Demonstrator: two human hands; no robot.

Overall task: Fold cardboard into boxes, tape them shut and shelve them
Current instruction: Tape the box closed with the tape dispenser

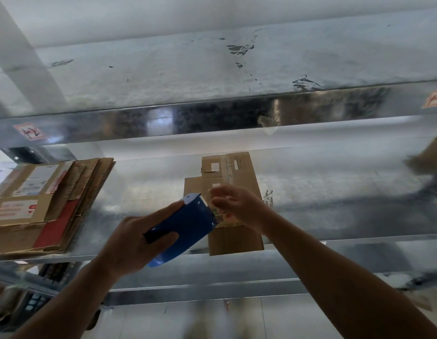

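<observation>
A blue plastic tape dispenser (188, 223) is clasped in the grip of the left hand (137, 241), thumb across its dark handle and forefinger laid along its top edge. At the dispenser's mouth the fingers of the right hand (239, 206) are curled as if to pinch. Whether a tape end is caught in that grip cannot be told.

Directly beneath and beyond both hands a flattened brown cardboard blank (237, 172) is laid on the shiny metal shelf (334, 192). Its long axis runs away from the person, and its near end juts past the shelf's front edge. The right hand is judged the nearer to it.

One dispenser and one blank are counted. One stack of flattened cardboard (49, 204) is seen well apart on the left, and one blurred brown piece (430, 155) at the right edge.
</observation>
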